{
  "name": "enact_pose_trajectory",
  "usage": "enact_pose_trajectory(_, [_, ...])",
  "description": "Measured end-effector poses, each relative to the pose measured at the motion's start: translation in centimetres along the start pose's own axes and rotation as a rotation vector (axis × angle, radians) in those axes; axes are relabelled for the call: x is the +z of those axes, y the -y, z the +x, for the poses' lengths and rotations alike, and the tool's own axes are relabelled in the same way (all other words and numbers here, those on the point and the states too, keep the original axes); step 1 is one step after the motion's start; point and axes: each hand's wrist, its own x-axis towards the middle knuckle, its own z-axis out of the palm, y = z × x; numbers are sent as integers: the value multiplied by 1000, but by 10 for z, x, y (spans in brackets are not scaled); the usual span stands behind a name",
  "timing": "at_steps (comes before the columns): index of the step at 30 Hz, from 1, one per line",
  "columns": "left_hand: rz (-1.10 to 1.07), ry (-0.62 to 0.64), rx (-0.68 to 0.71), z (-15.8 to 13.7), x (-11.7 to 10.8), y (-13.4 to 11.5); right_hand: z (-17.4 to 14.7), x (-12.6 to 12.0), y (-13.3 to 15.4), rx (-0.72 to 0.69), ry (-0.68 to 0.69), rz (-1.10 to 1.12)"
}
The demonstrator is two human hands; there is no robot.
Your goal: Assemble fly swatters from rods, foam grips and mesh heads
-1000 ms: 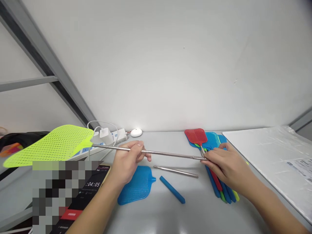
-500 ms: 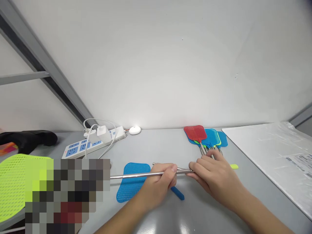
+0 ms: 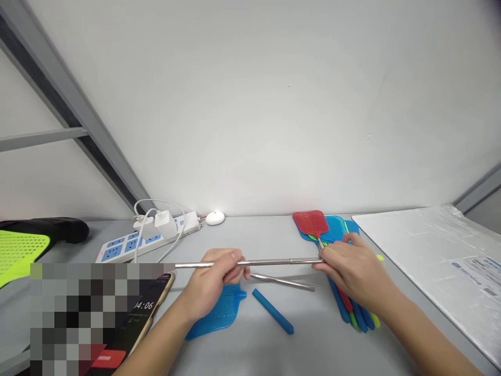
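A fly swatter with a yellow-green mesh head (image 3: 21, 248) lies crosswise before me, its metal telescopic rod (image 3: 270, 262) held level. My left hand (image 3: 213, 277) is closed around the middle of the rod. My right hand (image 3: 348, 266) closes on the handle end, where a yellow-green tip (image 3: 380, 258) pokes out behind it. Under my left hand lies a loose blue swatter head (image 3: 219, 316), partly hidden by it. A separate metal rod (image 3: 285, 282) and a blue handle (image 3: 273, 310) rest on the table between my hands.
Stacked swatters lie under my right hand, a red head (image 3: 312, 223) on top and several coloured handles (image 3: 354, 313) below. A power strip (image 3: 129, 243), white oval case (image 3: 215, 218) and phone (image 3: 156, 308) are leftward. A white wrapped panel (image 3: 422, 235) lies right.
My left hand has moved left and away from my right, and a longer stretch of rod shows between them. The yellow-green head has moved left, partly out of view.
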Motion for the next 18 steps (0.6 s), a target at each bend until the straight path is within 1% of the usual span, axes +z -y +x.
enact_pose_trajectory(4, [-78,-150,51,2,-25,-9,-12,-4,-36,70,27,-69])
enact_pose_trajectory(6, [-124,-187,67,2,-34,-12,-16,-6,-48,99,30,-91])
enact_pose_trajectory(8, [-164,-213,77,2,-40,-15,-18,-9,-53,117,20,-108])
enact_pose_trajectory(10, [-207,-238,75,3,-43,-17,-20,-12,-55,124,2,-122])
enact_pose_trajectory(13, [-283,-310,80,6,-42,-17,-18,-11,-52,124,-14,-145])
enact_pose_trajectory(15, [-344,-388,92,9,-38,-18,-16,-8,-47,121,-24,-147])
enact_pose_trajectory(18, [-429,-506,128,14,-27,-18,-11,-1,-31,99,-20,-111])
